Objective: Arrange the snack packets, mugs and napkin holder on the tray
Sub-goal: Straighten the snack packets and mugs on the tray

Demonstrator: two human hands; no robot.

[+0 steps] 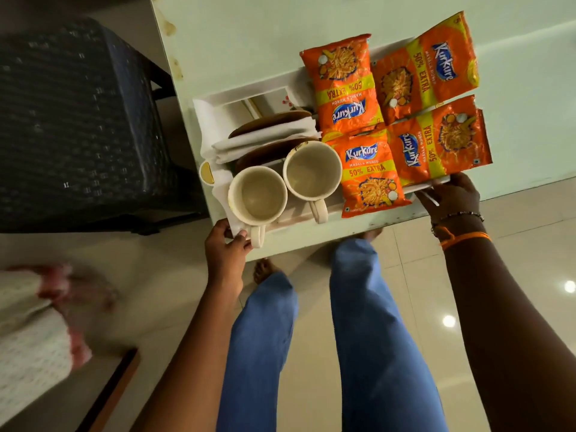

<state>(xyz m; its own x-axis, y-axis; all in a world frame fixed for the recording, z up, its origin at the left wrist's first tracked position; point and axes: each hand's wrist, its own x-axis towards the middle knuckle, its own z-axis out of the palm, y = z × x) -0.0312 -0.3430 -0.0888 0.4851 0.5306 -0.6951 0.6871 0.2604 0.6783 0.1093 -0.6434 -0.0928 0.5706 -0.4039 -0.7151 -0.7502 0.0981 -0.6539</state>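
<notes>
A white tray (215, 101) lies on a pale table near its front edge. On the tray's right half lie several orange snack packets (367, 173). Two empty cream mugs, one (257, 194) at the front left and one (312, 170) beside it, stand with handles toward me. Behind them is a brown napkin holder (271, 121) with white napkins (265, 140). My left hand (226, 247) grips the tray's near left corner, by the left mug's handle. My right hand (452, 193) grips the tray's near right edge under a packet.
The pale table (249, 32) ends just in front of the tray. A dark woven chair (78, 120) stands to the left. My legs in blue jeans (358, 322) stand on a tiled floor. Another person's feet (78, 288) show blurred at the left.
</notes>
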